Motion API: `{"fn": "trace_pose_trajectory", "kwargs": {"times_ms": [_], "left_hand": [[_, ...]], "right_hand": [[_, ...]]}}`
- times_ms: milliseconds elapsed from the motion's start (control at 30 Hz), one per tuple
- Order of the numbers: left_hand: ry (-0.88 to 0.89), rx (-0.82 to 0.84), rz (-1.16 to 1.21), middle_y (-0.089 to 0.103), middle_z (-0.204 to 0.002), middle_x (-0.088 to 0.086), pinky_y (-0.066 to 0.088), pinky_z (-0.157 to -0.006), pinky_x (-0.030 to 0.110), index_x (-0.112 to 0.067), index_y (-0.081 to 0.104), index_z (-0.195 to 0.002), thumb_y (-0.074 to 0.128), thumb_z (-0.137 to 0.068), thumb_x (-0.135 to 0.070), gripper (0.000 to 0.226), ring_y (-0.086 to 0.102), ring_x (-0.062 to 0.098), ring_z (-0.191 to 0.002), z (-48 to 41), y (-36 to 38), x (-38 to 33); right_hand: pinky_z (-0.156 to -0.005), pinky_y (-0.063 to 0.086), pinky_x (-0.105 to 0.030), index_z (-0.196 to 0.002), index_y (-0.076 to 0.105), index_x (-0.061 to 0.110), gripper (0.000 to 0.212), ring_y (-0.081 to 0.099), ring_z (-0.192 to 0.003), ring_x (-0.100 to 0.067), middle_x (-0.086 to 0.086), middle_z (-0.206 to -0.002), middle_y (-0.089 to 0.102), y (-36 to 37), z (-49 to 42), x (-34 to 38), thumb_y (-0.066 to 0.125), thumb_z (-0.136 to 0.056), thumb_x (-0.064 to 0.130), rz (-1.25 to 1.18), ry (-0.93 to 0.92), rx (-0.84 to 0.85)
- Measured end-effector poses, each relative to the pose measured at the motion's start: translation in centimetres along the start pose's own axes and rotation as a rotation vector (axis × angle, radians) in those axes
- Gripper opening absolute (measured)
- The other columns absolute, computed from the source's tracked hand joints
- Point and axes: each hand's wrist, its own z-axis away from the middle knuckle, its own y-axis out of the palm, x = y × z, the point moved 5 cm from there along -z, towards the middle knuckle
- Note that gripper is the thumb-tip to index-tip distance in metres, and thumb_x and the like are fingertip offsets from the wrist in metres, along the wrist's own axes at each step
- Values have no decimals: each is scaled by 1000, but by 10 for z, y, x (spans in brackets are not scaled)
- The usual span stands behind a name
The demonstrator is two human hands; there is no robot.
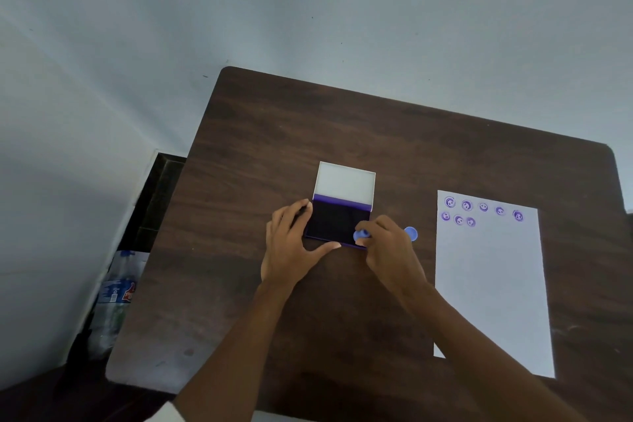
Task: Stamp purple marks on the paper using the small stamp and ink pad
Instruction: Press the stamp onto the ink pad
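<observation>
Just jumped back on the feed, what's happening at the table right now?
A person is re-inking a small blue stamp: the right hand presses it onto the near right corner of the open purple ink pad, while the left hand steadies the pad's left edge. A small blue cap lies just right of the right hand. The white paper sheet on the dark wooden table carries eight purple marks near its far edge; the rest is blank.

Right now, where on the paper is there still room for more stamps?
The paper is bare below the purple marks, down to its near edge. The top strip is crowded. The table beyond the ink pad is bare too.
</observation>
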Motion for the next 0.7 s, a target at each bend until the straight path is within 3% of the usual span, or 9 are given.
{"fn": "trace_pose_trajectory", "kwargs": {"times_ms": [233,533,700], "left_hand": [[33,-36,-3,51,-142,4,43,-99,39,-12,54,-137,68,-73,-69,87,46,22,-127,0,1,0],[18,-3,-6,50,-143,1,38,-100,35,-14,53,-138,64,-74,-72,87,44,19,-127,-1,3,1],[43,-23,-2,51,-141,4,42,-98,41,-13,53,-137,67,-73,-69,87,45,22,-125,0,1,0]], "right_hand": [[-72,50,-28,-104,69,4,38,64,-83,-26,-13,-94,68,10,9,8,82,-69,3,169,-134,-103],[-74,57,-34,-109,65,8,43,61,-92,-24,-11,-101,65,14,7,6,81,-69,6,232,-211,-100],[-87,53,-33,-107,65,18,20,59,-95,-15,-8,-109,63,4,18,1,65,-87,13,-126,63,-107]]}}
